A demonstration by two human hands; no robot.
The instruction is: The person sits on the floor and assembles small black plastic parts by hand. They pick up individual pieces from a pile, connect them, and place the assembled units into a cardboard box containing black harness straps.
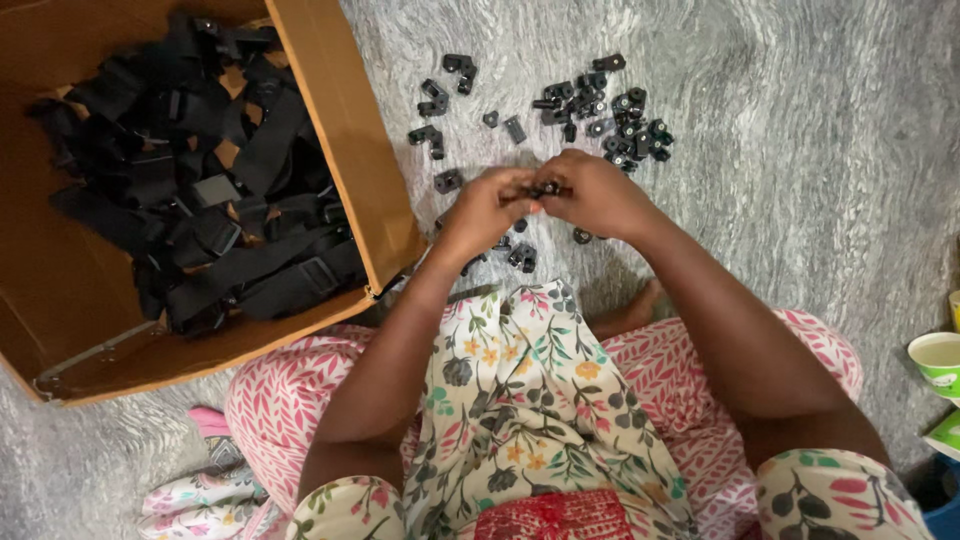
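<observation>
The left hand [487,208] and right hand [597,193] meet, each grip pinching one small black plastic piece [545,188] between fingertips. It sits just right of the cardboard box [350,130], below the scattered black parts [615,125].

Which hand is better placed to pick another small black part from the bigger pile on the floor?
Probably the right hand: the pile of black parts lies just beyond it, while the left hand sits nearer the cardboard box.
</observation>
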